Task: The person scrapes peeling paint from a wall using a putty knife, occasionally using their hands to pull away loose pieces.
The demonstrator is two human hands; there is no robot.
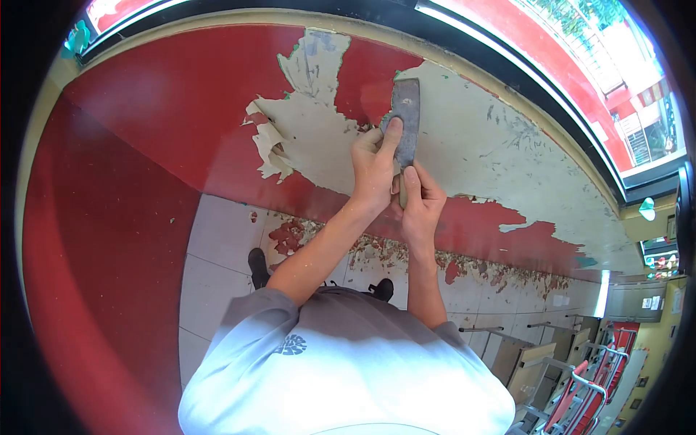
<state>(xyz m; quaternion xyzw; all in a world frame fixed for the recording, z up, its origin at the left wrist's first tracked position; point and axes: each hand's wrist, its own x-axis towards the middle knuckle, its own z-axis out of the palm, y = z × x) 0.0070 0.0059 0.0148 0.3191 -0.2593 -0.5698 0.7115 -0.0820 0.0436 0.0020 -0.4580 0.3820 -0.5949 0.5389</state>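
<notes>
"Right hand (422,206) first: what's in it?"

"It wraps the handle of a metal scraper (409,109), the blade pointing away from it. The left hand (373,170), just beside, pinches the blade, thumb on its face."

"Any writing?"

"Nearer the body than both hands, a T-shirt (384,355) bears a dark round print (291,345), too small to read. Papers (651,302) well to their right are unreadable too."

"Edges and room?"

"Just left of the blade stands a ragged border of red paint (365,87); left of the left hand, a torn flap (268,141) curls. Bare pale wall (471,138) opens right of both hands. Below the wrists, paint chips (290,235) litter floor tiles (221,225)."
</notes>
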